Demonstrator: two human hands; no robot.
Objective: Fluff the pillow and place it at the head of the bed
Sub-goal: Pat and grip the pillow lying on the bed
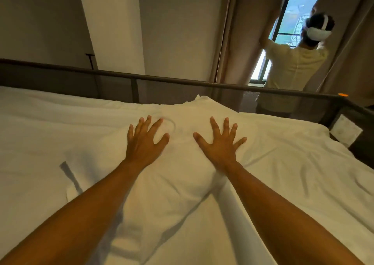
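Observation:
A white pillow [180, 175] lies lengthwise on the white bed [40, 123], its far end close to the dark rail. My left hand [144, 141] rests flat on the pillow's upper left part, fingers spread. My right hand [220, 141] lies flat on its upper right part, fingers also spread wide. Neither hand grips the fabric; both palms press down on the top. Both forearms stretch over the pillow's near part and hide some of it.
A dark metal rail with mesh panels [182, 81] runs along the far side of the bed. Beyond it a person [293, 62] stands at a window [291, 22], holding beige curtains. A dark bedside unit [348, 131] sits at the right.

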